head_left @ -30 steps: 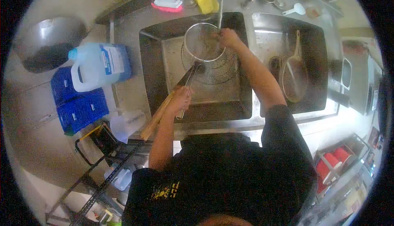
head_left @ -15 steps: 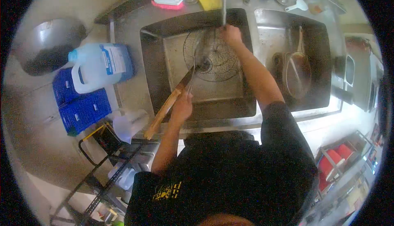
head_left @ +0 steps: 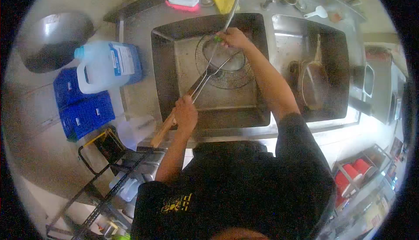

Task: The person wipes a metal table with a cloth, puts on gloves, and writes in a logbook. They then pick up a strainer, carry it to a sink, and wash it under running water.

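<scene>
In the head view my left hand [head_left: 185,115] is closed around the wooden handle [head_left: 161,133] of a wire skimmer, together with the thin metal handle of a round strainer. The wide wire basket of the skimmer [head_left: 238,81] hangs in the left sink [head_left: 209,118]. Over that basket lies the smaller round strainer [head_left: 231,63], partly covered by my right hand. My right hand [head_left: 235,38] grips the lower end of the long metal tap spout [head_left: 233,12]. Something small and green shows at its fingertips.
A pan [head_left: 315,83] with a long handle lies in the right sink [head_left: 338,44]. To the left stand a large jug of blue liquid [head_left: 109,65], blue crates [head_left: 87,115] and a wok [head_left: 54,44]. Brushes [head_left: 182,1] and a yellow cloth [head_left: 223,1] line the back ledge.
My right hand has moved left, swinging the spout's lower end with it. The strainer's round mesh now faces up above the skimmer basket. My left hand sits slightly lower and further left.
</scene>
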A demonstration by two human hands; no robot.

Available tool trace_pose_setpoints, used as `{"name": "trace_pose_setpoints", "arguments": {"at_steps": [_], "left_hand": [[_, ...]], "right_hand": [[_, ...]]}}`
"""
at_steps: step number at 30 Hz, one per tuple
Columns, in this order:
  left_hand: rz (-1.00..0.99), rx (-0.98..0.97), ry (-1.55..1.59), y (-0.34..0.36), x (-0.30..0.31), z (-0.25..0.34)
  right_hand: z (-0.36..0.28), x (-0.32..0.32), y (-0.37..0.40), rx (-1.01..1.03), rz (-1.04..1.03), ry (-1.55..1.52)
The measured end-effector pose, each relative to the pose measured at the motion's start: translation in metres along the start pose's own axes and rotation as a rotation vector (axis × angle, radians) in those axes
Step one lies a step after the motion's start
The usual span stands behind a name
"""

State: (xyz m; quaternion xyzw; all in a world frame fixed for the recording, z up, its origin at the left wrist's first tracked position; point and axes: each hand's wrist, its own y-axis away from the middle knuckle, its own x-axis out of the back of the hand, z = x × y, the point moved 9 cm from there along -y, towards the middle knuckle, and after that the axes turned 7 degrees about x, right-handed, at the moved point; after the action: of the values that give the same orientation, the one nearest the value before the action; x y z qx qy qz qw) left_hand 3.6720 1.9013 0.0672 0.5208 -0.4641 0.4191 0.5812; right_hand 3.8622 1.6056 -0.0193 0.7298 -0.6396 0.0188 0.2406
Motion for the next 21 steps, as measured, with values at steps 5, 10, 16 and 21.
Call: {"name": "trace_pose_setpoints", "arguments": {"at_steps": [5, 10, 16, 21], "left_hand": [[0.051, -0.041, 0.001, -0.002, 0.008, -0.003], [0.000, -0.038, 0.040, -0.008, 0.013, -0.015], [-0.009, -0.098, 0.001, -0.017, 0.013, -0.004], [0.019, -0.116, -0.015, -0.017, 0.011, -0.006]], "right_hand": [[0.035, 0.021, -0.007, 0.110, 0.105, 0.425], [-0.016, 0.017, 0.036, 0.079, -0.134, -0.041], [-0.015, 0.024, 0.023, 0.056, 0.015, 0.401], [-0.014, 0.022, 0.010, 0.438, -0.007, 0.639]]}}
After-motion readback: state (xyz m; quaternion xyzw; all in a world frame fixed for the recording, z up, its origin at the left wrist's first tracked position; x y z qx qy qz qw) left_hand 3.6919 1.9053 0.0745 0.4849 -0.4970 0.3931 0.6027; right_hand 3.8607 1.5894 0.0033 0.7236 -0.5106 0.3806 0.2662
